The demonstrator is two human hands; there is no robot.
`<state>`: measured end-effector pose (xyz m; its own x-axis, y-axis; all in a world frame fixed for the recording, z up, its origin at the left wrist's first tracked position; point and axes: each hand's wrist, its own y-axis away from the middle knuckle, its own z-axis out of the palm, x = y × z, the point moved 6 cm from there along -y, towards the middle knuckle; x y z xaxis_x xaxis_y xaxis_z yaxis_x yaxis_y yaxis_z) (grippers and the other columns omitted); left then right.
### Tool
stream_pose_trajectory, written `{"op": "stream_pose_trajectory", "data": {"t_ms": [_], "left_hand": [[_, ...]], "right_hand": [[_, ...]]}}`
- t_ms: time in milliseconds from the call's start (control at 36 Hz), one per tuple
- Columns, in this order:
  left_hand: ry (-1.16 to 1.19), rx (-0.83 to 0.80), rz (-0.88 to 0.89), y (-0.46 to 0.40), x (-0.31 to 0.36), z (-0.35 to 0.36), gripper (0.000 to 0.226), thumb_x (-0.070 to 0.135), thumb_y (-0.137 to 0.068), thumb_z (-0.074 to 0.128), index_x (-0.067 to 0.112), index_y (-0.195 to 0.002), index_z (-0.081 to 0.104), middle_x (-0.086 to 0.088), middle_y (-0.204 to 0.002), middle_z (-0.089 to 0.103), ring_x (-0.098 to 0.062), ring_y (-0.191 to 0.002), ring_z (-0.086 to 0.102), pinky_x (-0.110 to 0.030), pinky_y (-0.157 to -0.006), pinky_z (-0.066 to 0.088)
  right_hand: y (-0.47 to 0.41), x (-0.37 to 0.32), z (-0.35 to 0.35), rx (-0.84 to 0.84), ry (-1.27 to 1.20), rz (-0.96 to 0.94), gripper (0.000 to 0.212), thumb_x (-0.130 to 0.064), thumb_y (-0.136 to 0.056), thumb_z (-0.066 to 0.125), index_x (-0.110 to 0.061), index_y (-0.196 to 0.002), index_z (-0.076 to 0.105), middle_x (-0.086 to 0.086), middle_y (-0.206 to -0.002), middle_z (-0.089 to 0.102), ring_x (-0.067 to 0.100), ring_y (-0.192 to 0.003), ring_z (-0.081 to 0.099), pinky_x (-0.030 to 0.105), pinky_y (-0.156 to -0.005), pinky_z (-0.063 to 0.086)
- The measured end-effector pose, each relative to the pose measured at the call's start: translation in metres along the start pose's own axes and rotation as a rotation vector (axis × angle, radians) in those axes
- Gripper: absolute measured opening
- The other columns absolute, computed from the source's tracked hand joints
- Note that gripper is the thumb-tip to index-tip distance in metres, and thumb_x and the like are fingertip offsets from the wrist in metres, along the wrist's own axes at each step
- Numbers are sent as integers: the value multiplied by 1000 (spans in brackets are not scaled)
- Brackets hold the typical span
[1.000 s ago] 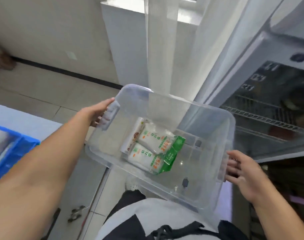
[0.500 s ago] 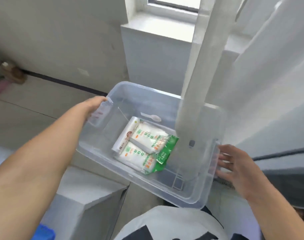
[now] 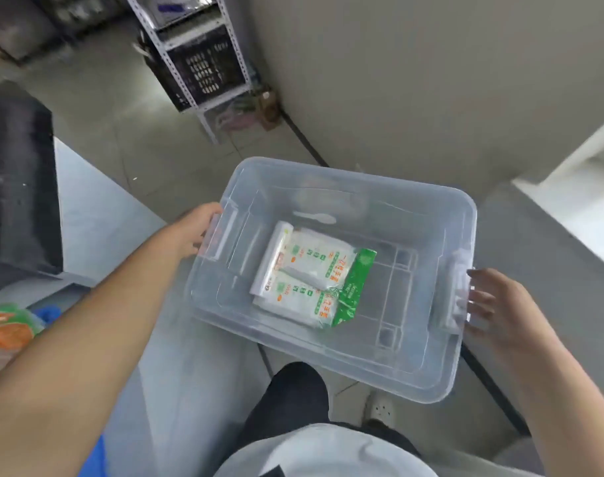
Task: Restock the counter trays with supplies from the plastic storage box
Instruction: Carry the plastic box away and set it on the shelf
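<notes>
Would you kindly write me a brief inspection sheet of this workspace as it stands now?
Surface: grey counter at left, box not resting on it.
Job's things: clear storage box held level; white-and-green packets and a plastic spoon inside.
Clutter: orange-and-green package at counter edge.
Grippers: left hand and right hand each grip a box handle.
Cables: nothing seen.
Surroundings: metal shelf rack with a black crate, tiled floor, beige wall.

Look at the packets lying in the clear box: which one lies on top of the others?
The white packet with the green end, farther from the person: it overlaps the matching packet nearer them and rests against the plain white roll toward the left hand.
</notes>
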<state>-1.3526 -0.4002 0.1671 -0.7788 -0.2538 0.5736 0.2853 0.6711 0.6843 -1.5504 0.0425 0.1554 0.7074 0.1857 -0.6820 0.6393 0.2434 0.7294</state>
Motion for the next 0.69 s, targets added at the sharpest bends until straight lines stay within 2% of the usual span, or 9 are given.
{"op": "stream_pose_trajectory", "data": {"t_ms": [56, 167, 250, 333, 500, 556, 611, 639, 694], "left_hand": [[66, 30, -39, -17, 2, -24, 20, 37, -87, 53, 22, -93, 63, -3, -83, 60, -22, -66, 58, -28, -59, 50], [180, 73, -148, -65, 0, -64, 22, 39, -85, 54, 19, -90, 62, -3, -83, 60, -22, -68, 55, -29, -59, 42], [277, 91, -215, -108, 1, -91, 23, 39, -83, 57, 16, -85, 61, -5, -83, 60, -23, -70, 55, -30, -60, 40], [377, 107, -256, -140, 4, -114, 22, 34, -86, 56, 14, -77, 60, -6, -74, 60, -22, -62, 56, -27, -54, 41], [614, 191, -257, -195, 14, -161, 31, 23, -95, 48, 18, -65, 52, 2, -45, 53, -15, -41, 51, -16, -38, 37], [640, 195, -256, -213, 24, -175, 19, 27, -95, 50, 16, -86, 61, -8, -73, 63, -17, -49, 60, -14, -40, 37], [661, 202, -247, -229, 36, -189, 34, 31, -94, 52, 6, -113, 65, -25, -104, 61, -33, -79, 68, -25, -58, 41], [681, 213, -249, -239, 42, -197, 35, 32, -93, 53, 6, -112, 66, -25, -97, 62, -33, -77, 66, -29, -61, 41], [697, 235, -256, -261, 54, -211, 21, 32, -90, 56, 12, -87, 64, -12, -70, 58, -26, -57, 57, -29, -58, 38]], "right_hand": [[-35, -38, 35, -41, 70, -14, 16, -28, -82, 60, -21, -94, 66, 5, -89, 60, 24, -84, 55, 39, -81, 45], [-111, -101, 119, -75, 222, -4, 24, -33, -76, 61, -19, -95, 62, 4, -89, 57, 21, -77, 53, 33, -68, 43], [-160, -137, 189, -109, 320, 33, 24, -36, -73, 61, -19, -90, 61, 3, -83, 56, 20, -72, 51, 31, -66, 41], [-194, -167, 253, -109, 430, 50, 20, -37, -76, 62, -18, -83, 61, 3, -81, 56, 21, -74, 52, 31, -68, 43], [-233, -227, 365, -151, 548, -4, 21, -36, -80, 64, -19, -90, 65, 3, -88, 62, 21, -77, 55, 31, -65, 41], [-244, -248, 399, -172, 564, -48, 15, -36, -80, 64, -21, -82, 65, 1, -80, 61, 21, -71, 52, 30, -64, 38], [-257, -269, 434, -198, 563, -94, 14, -32, -81, 64, -22, -72, 65, 1, -74, 59, 20, -64, 48, 29, -61, 35], [-265, -279, 452, -207, 566, -105, 15, -31, -81, 64, -21, -70, 65, 0, -72, 58, 19, -62, 48, 29, -60, 34], [-284, -297, 488, -214, 590, -104, 15, -32, -81, 64, -20, -73, 64, 0, -73, 60, 19, -63, 51, 28, -60, 38]]}}
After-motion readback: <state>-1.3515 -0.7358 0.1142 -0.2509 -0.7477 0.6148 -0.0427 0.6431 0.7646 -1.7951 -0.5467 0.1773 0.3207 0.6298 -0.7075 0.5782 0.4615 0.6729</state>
